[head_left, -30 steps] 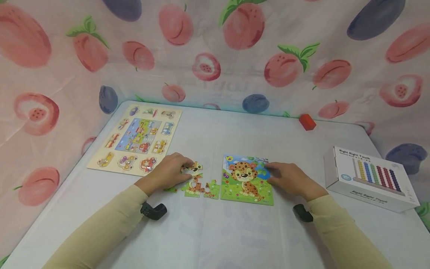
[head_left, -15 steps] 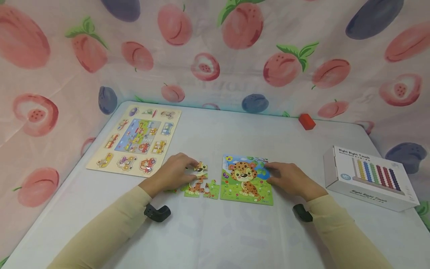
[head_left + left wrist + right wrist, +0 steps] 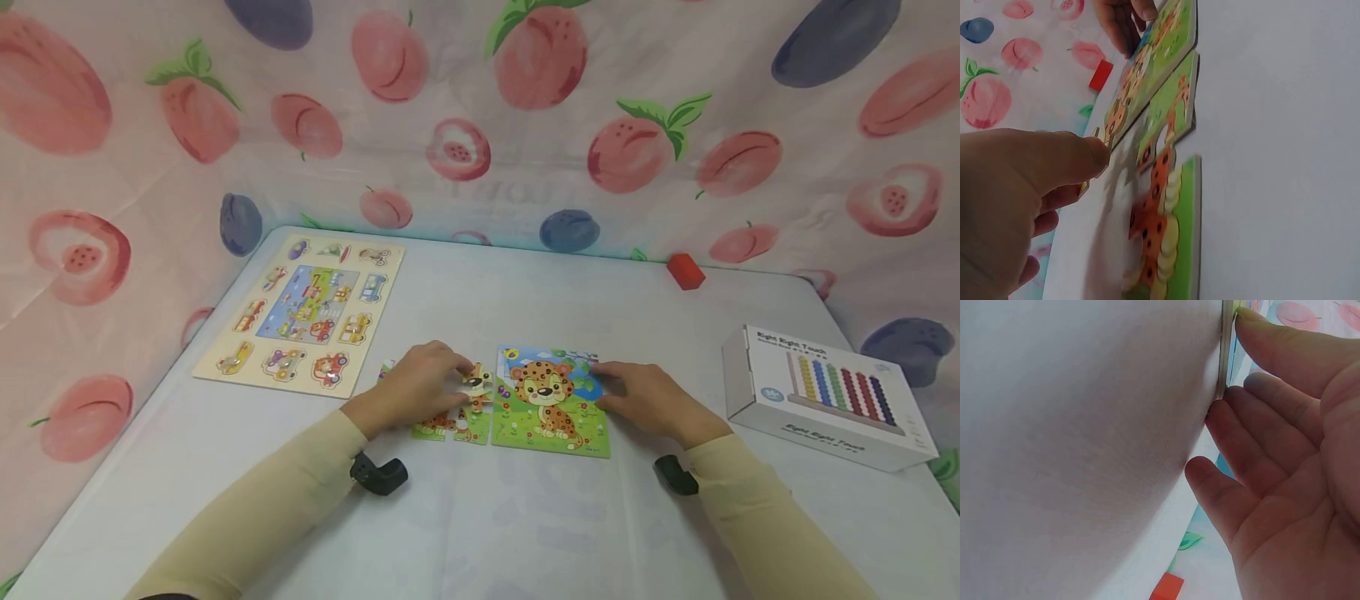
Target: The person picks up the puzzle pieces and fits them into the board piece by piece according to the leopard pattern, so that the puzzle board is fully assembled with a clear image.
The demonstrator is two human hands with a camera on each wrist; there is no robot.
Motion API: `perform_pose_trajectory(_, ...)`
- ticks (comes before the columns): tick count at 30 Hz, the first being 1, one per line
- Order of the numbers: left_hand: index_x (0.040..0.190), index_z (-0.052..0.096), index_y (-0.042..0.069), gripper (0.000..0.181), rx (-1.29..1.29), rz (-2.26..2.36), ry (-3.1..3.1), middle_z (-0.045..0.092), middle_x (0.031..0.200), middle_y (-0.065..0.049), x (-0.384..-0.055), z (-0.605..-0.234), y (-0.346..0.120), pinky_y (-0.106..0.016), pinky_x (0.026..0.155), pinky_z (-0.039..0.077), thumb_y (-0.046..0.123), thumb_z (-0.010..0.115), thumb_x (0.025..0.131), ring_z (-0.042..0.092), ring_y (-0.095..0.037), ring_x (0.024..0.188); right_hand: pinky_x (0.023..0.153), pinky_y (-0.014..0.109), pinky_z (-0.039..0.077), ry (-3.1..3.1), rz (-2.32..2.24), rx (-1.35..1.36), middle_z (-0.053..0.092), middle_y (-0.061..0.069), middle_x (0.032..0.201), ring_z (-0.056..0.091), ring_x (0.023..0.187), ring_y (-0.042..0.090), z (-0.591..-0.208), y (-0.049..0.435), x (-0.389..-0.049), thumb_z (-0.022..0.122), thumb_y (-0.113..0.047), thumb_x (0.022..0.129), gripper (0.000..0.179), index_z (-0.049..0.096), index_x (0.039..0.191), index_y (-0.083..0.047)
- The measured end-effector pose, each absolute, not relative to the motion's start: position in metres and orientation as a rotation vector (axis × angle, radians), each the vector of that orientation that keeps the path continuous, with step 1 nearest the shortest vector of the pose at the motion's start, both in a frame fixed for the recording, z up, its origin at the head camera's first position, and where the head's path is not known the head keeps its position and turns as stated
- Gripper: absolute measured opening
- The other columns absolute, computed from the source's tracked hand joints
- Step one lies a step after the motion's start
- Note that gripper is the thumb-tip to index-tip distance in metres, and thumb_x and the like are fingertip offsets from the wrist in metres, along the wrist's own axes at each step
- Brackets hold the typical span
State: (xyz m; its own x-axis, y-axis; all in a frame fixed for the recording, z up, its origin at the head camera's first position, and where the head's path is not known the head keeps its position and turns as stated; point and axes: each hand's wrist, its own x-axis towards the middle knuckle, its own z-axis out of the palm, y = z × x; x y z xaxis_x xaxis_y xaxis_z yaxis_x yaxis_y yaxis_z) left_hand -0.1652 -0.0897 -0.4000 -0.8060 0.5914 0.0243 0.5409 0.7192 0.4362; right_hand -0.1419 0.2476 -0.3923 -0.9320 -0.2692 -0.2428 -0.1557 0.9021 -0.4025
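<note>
My left hand (image 3: 416,385) pinches a jigsaw piece (image 3: 477,385) printed with part of a leopard's face. In the left wrist view this piece (image 3: 1114,120) is tilted above the table. Below it lie a piece with paws (image 3: 1169,250) and a tail piece (image 3: 1175,103), close to each other with a gap. A leopard picture board (image 3: 551,417) lies flat just right of these pieces. My right hand (image 3: 648,398) touches the board's right edge, thumb and fingertips against it, fingers fairly straight. Other pieces are partly hidden beneath my left hand.
A wooden knob puzzle board (image 3: 281,362) with vehicle shapes lies at the back left. On the right stands a white box (image 3: 840,400) with a bead picture. A red block (image 3: 686,272) sits near the table's back edge, before a fruit-print curtain (image 3: 525,158).
My left hand has moved to the right with the face piece, which is now beside the picture board and above the tail piece. My right hand has stayed at the board's edge.
</note>
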Motion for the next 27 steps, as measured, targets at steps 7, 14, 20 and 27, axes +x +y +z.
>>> perform_pose_trajectory(7,0.118,0.072,0.010,0.035,1.012,0.610,2.800,0.068,0.110,-0.001,-0.166,-0.398,-0.071,-0.041,0.096,0.045,0.025,0.077,0.087,0.058,-0.021,0.108,0.106,0.062,0.034,2.769,-0.559,-0.311,0.050,0.023,0.145,0.042,0.134,0.046,-0.392,0.248,-0.141,0.071,-0.024,0.093,0.055,0.056,0.142,-0.005)
perform_pose_trajectory(14,0.116,0.073,0.010,0.033,1.092,0.622,2.789,0.070,0.109,0.000,-0.166,-0.402,-0.061,-0.042,0.098,0.044,0.024,0.078,0.087,0.058,-0.021,0.109,0.106,0.062,0.034,2.772,-0.553,-0.313,0.050,0.024,0.144,0.042,0.133,0.046,-0.392,0.247,-0.141,0.071,-0.023,0.093,0.054,0.056,0.142,-0.006)
perform_pose_trajectory(20,0.116,0.073,0.011,0.033,1.139,0.594,2.788,0.070,0.109,0.002,-0.166,-0.402,-0.052,-0.042,0.097,0.044,0.025,0.078,0.087,0.058,-0.020,0.110,0.106,0.062,0.035,2.771,-0.549,-0.309,0.051,0.023,0.144,0.043,0.133,0.046,-0.392,0.247,-0.141,0.071,-0.023,0.093,0.054,0.056,0.142,-0.006)
perform_pose_trajectory(27,0.117,0.074,0.011,0.033,1.174,0.539,2.808,0.072,0.106,0.003,-0.167,-0.401,-0.039,-0.040,0.093,0.047,0.025,0.078,0.087,0.059,-0.020,0.107,0.106,0.062,0.034,2.767,-0.555,-0.307,0.049,0.024,0.145,0.041,0.134,0.047,-0.392,0.247,-0.141,0.071,-0.022,0.093,0.055,0.054,0.143,-0.005)
